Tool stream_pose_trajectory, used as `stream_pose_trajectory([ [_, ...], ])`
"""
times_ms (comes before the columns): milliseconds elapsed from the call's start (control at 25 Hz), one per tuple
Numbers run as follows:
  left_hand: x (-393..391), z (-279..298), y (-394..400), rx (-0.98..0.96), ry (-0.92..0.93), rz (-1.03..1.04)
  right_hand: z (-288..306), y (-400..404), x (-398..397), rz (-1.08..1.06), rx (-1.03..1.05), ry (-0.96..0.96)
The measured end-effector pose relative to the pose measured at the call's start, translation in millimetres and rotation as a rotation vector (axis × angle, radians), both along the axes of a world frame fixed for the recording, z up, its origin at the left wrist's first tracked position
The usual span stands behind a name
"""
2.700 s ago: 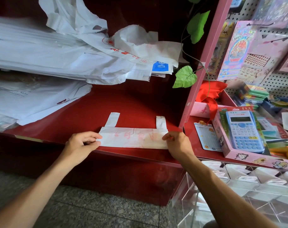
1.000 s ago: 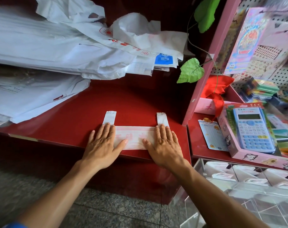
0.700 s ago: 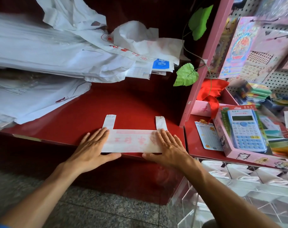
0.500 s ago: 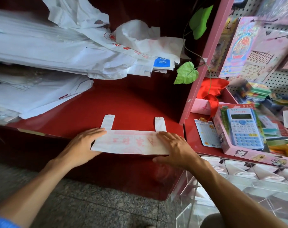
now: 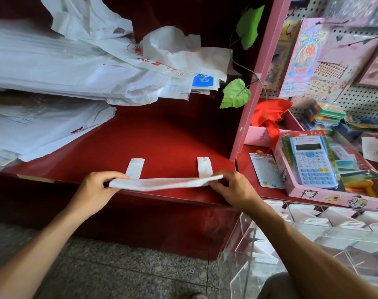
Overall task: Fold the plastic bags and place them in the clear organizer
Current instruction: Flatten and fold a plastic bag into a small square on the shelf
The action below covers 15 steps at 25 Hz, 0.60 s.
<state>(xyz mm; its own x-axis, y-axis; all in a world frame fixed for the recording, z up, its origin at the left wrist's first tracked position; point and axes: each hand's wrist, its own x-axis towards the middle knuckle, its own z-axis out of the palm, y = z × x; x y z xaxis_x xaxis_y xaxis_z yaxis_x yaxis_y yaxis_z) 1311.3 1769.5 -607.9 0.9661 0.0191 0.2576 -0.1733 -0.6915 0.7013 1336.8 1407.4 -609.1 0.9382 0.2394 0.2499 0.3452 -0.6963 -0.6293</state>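
A folded white plastic bag [image 5: 165, 184] with faint red print lies as a narrow strip across the front edge of the red shelf [image 5: 162, 143]. Its near edge is lifted off the shelf, while its two handle tabs lie flat behind it. My left hand [image 5: 97, 187] pinches the strip's left end. My right hand [image 5: 233, 186] pinches its right end. The clear organizer [image 5: 313, 240] stands at the lower right, with folded white bags in several of its compartments.
A big heap of loose white plastic bags [image 5: 76, 67] fills the shelf's back left. A pink shelf post [image 5: 255, 100] rises at the right. Beyond it sit a boxed blue calculator [image 5: 311, 162], a small card [image 5: 265, 173] and stationery. Grey stone floor lies below.
My hands were pressing flat on the folded bag. They slid out to its two ends, took hold of them, and lifted the near edge off the shelf.
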Motion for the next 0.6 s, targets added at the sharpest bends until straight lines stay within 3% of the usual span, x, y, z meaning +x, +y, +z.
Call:
stream_pose_trajectory([
  [360, 4, 2, -18, -0.274, 0.081, 0.206, 6, 13, 14, -0.228, 0.196, 0.172],
  [480, 0, 5, -18, -0.227, 0.104, 0.111, 10, 18, 16, -0.281, 0.192, 0.162],
  [600, -5, 10, -13, -0.064, 0.158, 0.020, 11, 20, 17, -0.348, 0.223, 0.238],
])
